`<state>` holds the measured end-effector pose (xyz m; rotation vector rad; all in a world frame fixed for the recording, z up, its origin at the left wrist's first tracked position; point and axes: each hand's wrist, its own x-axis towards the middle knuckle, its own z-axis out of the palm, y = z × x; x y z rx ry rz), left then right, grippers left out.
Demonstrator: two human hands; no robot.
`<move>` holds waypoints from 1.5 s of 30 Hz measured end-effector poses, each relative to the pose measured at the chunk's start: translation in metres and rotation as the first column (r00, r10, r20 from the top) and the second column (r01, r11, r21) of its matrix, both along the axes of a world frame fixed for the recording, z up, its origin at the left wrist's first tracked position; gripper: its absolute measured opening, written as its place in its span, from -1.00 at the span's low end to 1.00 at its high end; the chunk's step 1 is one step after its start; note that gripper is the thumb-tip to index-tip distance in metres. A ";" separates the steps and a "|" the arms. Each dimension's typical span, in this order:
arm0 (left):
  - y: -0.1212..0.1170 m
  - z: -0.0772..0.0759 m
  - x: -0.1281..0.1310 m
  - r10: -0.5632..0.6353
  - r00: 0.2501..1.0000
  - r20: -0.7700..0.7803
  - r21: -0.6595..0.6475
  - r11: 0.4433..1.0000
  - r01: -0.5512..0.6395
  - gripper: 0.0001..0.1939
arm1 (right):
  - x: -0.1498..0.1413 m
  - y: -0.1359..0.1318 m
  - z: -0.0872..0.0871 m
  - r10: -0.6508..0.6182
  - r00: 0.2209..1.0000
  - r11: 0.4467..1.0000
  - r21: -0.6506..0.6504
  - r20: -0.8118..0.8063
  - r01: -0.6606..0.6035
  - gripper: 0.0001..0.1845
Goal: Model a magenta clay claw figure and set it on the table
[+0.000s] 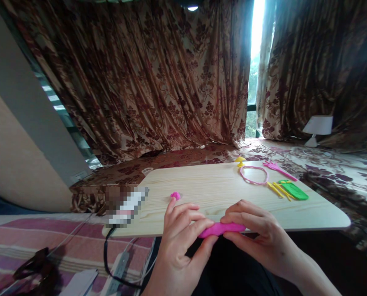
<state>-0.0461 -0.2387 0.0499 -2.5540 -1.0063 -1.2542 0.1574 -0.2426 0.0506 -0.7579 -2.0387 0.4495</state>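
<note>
a soft-looking bright pink roll of putty or clay [222,228] is held between both hands, just at the near edge of the pale wooden bench [208,193]. its long axis runs left to right, tilted a bit down toward the left. the left hand [180,242] is curled around the left end, thumb under and fingers over, so it's closed on the roll. the right hand [257,232] is pinched on the right end, fingers on top and thumb below. neither hand is nearer really, each has an end.

a small pink blob [175,195] sits on the bench just past the left fingertips, apart from the roll. further out on the right side of the bench, well clear of the hands, a pink ring-shaped cord [253,174], a yellow plastic piece [240,160], a pink fork-like plastic tool [277,169], thin yellow sticks [278,190] and a flat green plastic piece [294,191] are laid out. nothing is in the way between hands and bench. patterned brown curtains [146,82] are hung behind, and a black cable [109,263] is looped at lower left.
</note>
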 end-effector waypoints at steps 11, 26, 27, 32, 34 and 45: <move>0.004 -0.003 -0.004 0.019 1.000 -0.008 -0.016 1.000 -0.019 -0.76 | 0.011 0.002 -0.006 -0.033 0.999 0.999 0.017 -0.032 0.034 -0.72; 0.073 -0.031 0.017 -0.017 1.000 -0.008 -0.314 0.949 0.014 -0.80 | 0.009 0.060 -0.043 -0.273 0.951 0.962 0.042 0.148 0.269 -0.86; 0.084 -0.039 0.020 -0.015 1.000 -0.024 -0.318 0.948 0.006 -0.82 | 0.009 0.071 -0.052 -0.306 0.937 0.952 0.051 0.169 0.302 -0.86; 0.109 -0.074 0.025 -0.007 0.998 -0.058 -0.330 0.944 -0.013 -0.83 | 0.014 0.095 -0.087 -0.355 0.902 0.934 0.062 0.247 0.351 -0.84; 0.108 -0.081 0.024 0.005 0.998 -0.061 -0.342 0.939 -0.026 -0.79 | 0.018 0.091 -0.090 -0.348 0.895 0.937 0.061 0.278 0.345 -0.82; 0.104 -0.087 0.016 0.101 0.994 0.039 -0.323 0.943 -0.083 -0.70 | -0.014 0.090 -0.088 -0.361 0.841 0.932 0.133 0.404 0.336 -0.54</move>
